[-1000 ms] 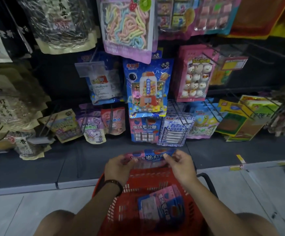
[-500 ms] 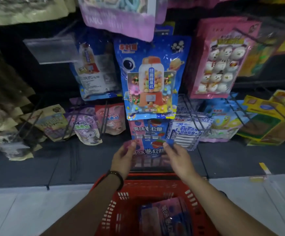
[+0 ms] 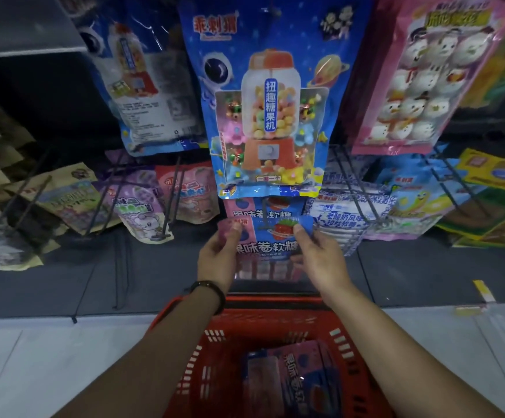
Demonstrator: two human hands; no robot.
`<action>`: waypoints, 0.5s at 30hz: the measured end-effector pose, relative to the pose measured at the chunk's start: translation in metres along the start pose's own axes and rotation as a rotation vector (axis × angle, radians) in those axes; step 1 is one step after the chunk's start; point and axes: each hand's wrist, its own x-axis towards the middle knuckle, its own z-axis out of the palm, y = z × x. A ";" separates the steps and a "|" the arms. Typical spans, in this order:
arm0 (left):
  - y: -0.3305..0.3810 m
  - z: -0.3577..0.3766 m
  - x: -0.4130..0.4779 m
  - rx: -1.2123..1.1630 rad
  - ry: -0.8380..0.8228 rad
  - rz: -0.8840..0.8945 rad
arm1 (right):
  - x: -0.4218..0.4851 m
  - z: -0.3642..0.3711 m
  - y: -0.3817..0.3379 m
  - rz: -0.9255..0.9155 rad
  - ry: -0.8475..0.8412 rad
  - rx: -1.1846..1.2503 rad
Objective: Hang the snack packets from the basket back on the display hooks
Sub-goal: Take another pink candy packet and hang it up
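Snack packet (image 3: 267,241): lifted out of the red basket (image 3: 185,342) over the last second and carried up and away to the lowest hook row. Now held upright, print toward the camera, just in front of a matching hung packet (image 3: 254,211) and just under the large gumball-machine pack (image 3: 269,116).

Grip: pinched at both top corners. Left hand (image 3: 216,256) clamped on the pink corner, thumb on the front; right hand (image 3: 322,259) clamped on the blue corner likewise (remaining fingers behind the film, not visible).

Meaning for the task: transport judged done; threading onto the display hook (image 3: 265,220) judged the step in hand, not yet confirmed complete.

Hard to make out: hang hole lost in the print; hook tip only a dark line over the top edge, so in front of the hole or through it cannot be told. Lower edge of the packet blurred. More packets (image 3: 299,381) left in the basket, overlapped, count unclear.
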 end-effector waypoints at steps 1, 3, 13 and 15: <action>0.000 0.001 0.001 0.005 -0.001 -0.015 | 0.002 0.000 0.002 0.026 -0.004 0.002; 0.003 0.004 0.001 0.011 -0.012 -0.049 | 0.006 0.000 0.004 0.055 -0.005 0.006; 0.002 0.020 0.036 0.007 0.056 -0.064 | 0.017 0.012 0.006 -0.008 -0.022 0.084; 0.005 0.023 0.040 -0.021 0.056 -0.073 | 0.017 0.014 0.007 -0.032 -0.057 0.089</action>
